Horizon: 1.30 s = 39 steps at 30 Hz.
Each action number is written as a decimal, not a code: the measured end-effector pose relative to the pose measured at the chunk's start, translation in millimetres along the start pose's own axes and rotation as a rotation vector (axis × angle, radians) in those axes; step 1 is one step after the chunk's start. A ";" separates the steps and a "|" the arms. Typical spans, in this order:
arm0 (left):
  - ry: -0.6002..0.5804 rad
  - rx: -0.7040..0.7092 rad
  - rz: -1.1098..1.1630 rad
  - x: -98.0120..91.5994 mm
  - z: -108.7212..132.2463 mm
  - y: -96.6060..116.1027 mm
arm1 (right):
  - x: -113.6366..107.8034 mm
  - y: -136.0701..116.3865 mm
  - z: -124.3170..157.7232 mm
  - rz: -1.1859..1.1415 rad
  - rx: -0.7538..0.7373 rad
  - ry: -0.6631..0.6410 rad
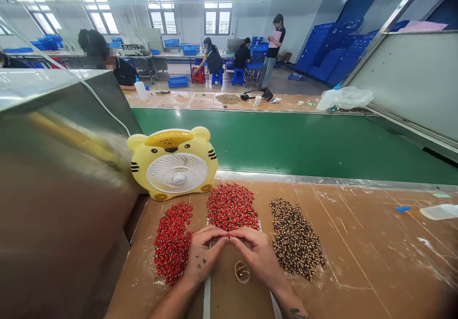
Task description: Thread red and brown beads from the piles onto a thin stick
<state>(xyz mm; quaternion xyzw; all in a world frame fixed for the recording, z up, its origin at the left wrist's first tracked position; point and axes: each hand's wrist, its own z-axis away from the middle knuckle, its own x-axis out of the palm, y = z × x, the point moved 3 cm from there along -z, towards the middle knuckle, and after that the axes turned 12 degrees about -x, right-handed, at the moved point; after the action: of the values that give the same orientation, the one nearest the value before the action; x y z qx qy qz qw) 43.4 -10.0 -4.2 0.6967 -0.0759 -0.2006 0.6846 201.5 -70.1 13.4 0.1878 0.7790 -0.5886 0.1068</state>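
My left hand [205,252] and my right hand [255,254] meet fingertip to fingertip, both pinching a tiny red piece [229,235] between them. Its exact kind is too small to make out. Just beyond my fingers lies a heap of small red parts [232,207] with pale bits. A second red heap [172,242] spreads beside my left hand. To the right of my right hand is a heap of small black-and-tan parts [296,238]. A small round clear dish [242,272] sits on the board below my hands.
A yellow tiger-faced fan [211,164] stands behind the left heap, near a metal housing [67,190]. A green conveyor belt [286,140] runs across behind. A white bottle [440,212] lies at right. Several people work in the background.
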 end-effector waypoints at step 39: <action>-0.376 0.023 -1.333 -47.1 -32.8 16.0 | -24.1 12.4 37.2 0.155 -0.183 -0.362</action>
<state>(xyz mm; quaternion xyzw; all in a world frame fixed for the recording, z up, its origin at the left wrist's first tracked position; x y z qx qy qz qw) 15.9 37.4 19.3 0.5553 0.2490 -0.6949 0.3831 226.5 -106.8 1.3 0.1281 0.7805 -0.5296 0.3065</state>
